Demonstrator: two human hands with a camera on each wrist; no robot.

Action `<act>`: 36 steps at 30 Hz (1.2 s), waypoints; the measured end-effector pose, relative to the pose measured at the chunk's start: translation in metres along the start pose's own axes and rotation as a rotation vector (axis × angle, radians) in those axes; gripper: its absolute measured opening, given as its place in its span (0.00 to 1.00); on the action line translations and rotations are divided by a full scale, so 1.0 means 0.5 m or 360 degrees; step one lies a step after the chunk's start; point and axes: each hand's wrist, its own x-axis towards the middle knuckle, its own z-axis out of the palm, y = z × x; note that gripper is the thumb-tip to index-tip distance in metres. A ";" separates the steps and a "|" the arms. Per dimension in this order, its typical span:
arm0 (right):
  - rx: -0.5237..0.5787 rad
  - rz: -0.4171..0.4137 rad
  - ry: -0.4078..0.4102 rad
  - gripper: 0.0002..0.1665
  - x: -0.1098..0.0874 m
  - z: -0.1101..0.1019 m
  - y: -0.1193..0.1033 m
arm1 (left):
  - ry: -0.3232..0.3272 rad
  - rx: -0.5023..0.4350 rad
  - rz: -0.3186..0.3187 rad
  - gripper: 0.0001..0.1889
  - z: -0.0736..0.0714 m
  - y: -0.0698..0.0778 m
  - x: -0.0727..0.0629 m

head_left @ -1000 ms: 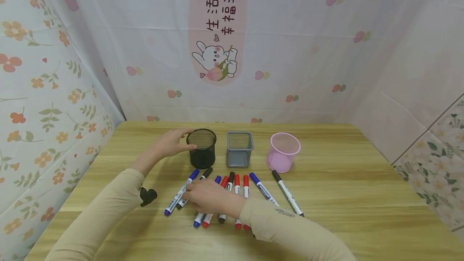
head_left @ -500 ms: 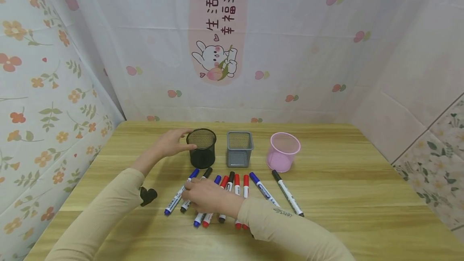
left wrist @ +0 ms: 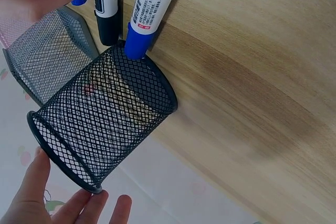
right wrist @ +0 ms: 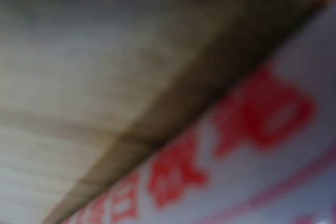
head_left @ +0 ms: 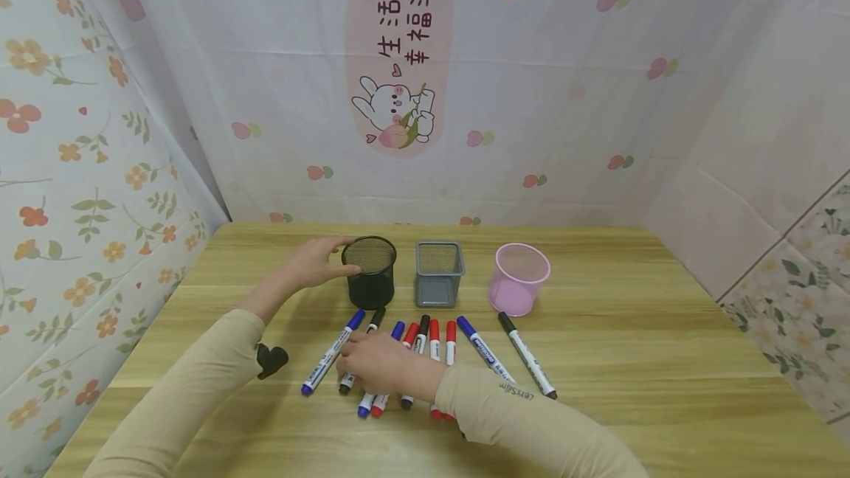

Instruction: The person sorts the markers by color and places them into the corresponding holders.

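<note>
My left hand point(head_left: 311, 264) holds the rim of a round black mesh pen holder point(head_left: 371, 290), thumb on one side and fingers on the other. The holder stands upright in the head view. My right hand point(head_left: 385, 364) is bent over a black-capped whiteboard marker point(head_left: 375, 318) and seems to pinch its barrel; the fingertips are mostly hidden. Just left of it lies a blue marker point(head_left: 328, 360). Under and beside the right hand are another blue marker point(head_left: 397, 330), red markers point(head_left: 434, 330) and a black one point(head_left: 423, 324). The right wrist view is a blurred close-up of a marker's red lettering point(right wrist: 173, 177).
Beside the black holder stand a square grey mesh holder point(head_left: 438, 279) and a pink round one point(head_left: 519, 282). Farther right lie a blue marker point(head_left: 481, 345) and a black marker point(head_left: 527, 356). A patterned curtain point(head_left: 531, 94) hangs behind the wooden table point(head_left: 631, 316).
The black marker by my right hand has turned, its lower end shifting right, away from the left blue marker. The blue marker beside it has shifted slightly right. My left hand has stayed put.
</note>
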 end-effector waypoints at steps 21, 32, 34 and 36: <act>0.0088 -0.0320 0.0531 0.13 -0.038 -0.036 0.011 | -0.0008 -0.0003 -0.0014 0.35 0.000 -0.004 -0.002; 0.0508 -0.0245 0.0786 0.14 -0.083 -0.056 0.016 | -0.0019 0.0009 -0.0009 0.34 -0.002 -0.002 0.000; 0.0530 -0.0247 0.0853 0.15 -0.089 -0.057 0.020 | -0.0015 0.0012 -0.0005 0.34 -0.002 -0.002 0.001; 0.0583 -0.0245 0.0915 0.15 -0.094 -0.059 0.024 | -0.0010 0.0015 -0.0002 0.34 -0.002 -0.003 0.002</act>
